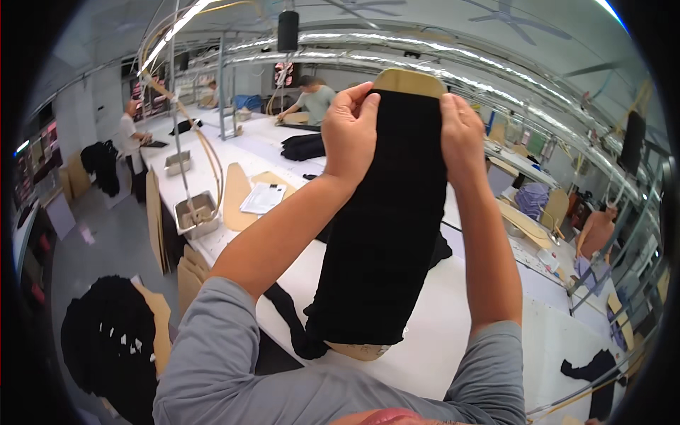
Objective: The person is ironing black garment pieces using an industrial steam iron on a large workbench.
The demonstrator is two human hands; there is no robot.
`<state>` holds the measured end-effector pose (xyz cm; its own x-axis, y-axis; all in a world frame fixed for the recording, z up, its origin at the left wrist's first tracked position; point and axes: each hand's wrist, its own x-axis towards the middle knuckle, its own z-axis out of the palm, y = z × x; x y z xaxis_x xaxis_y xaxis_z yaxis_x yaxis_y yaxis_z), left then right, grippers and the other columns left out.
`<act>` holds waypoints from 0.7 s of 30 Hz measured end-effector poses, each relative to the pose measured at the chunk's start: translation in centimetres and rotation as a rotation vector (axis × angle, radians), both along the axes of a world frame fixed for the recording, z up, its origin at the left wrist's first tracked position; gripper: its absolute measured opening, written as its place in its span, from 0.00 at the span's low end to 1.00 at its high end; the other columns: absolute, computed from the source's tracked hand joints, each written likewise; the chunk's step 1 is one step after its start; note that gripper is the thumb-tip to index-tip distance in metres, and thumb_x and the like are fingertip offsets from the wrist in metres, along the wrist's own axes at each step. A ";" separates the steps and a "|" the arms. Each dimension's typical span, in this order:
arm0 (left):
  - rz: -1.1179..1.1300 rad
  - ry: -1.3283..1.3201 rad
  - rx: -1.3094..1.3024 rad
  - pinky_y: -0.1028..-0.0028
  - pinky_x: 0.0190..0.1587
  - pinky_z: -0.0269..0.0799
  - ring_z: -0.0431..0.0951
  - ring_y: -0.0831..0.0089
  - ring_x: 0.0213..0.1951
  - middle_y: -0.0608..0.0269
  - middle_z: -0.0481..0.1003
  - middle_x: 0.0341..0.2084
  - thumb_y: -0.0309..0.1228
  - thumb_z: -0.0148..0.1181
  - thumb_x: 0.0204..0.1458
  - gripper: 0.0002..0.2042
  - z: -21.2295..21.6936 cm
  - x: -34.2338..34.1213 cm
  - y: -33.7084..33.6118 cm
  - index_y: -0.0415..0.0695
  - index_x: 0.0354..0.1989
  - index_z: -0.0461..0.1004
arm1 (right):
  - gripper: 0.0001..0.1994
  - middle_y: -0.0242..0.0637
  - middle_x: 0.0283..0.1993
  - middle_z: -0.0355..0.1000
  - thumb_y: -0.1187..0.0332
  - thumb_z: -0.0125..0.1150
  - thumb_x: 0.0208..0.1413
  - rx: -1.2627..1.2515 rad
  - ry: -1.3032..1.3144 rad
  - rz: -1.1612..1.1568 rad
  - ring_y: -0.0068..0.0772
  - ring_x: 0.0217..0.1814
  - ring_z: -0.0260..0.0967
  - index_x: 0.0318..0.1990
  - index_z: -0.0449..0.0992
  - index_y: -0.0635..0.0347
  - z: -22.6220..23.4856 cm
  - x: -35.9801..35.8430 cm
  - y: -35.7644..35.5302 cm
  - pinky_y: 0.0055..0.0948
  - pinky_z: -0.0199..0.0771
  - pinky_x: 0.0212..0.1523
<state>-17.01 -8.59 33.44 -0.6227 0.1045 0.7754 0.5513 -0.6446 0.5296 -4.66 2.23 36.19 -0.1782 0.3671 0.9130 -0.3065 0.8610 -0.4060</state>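
Note:
A long black knit piece (389, 212) is drawn over a flat tan board (411, 81), whose rounded far end sticks out at the top. More of the board shows below the near hem. At the upper left edge, my left hand (350, 134) pinches the black knit between thumb and bent fingers. On the opposite edge my right hand (462, 127) grips it the same way. Both arms are stretched forward, holding the covered board tilted up above the white table (283, 322). A dark strip of cloth (285, 315) hangs down beside the near left corner.
Left of my arms, metal trays (197, 214) are fixed at the table's edge. Papers (263, 198) lie on tan boards, and folded black knits (303, 146) lie beyond. A black heap (110, 333) stands at lower left. Several people work around; one person (312, 103) bends over the far table.

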 end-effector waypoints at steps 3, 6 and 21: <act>-0.126 0.052 0.119 0.83 0.39 0.70 0.75 0.82 0.36 0.62 0.80 0.36 0.33 0.59 0.65 0.13 -0.1 -0.6 -1.8 0.36 0.49 0.78 | 0.20 0.46 0.50 0.80 0.61 0.61 0.67 -0.138 -0.244 0.291 0.35 0.53 0.77 0.57 0.78 0.68 1.6 4.5 -3.0 0.27 0.73 0.55; -0.661 0.193 -0.414 0.77 0.31 0.60 0.64 0.80 0.26 0.71 0.69 0.24 0.49 0.51 0.69 0.22 1.5 1.8 -2.9 0.43 0.33 0.74 | 0.40 0.49 0.62 0.74 0.34 0.55 0.61 -0.006 -0.184 1.035 0.39 0.64 0.72 0.68 0.69 0.61 2.1 5.0 -4.8 0.40 0.71 0.65; -0.189 -0.364 -0.521 0.72 0.46 0.70 0.75 0.67 0.33 0.57 0.76 0.30 0.39 0.54 0.66 0.14 -38.7 4.1 0.0 0.38 0.39 0.74 | 0.35 0.62 0.55 0.72 0.44 0.47 0.61 -0.463 -0.555 1.104 0.56 0.62 0.71 0.63 0.69 0.70 5.9 9.3 12.4 0.56 0.73 0.61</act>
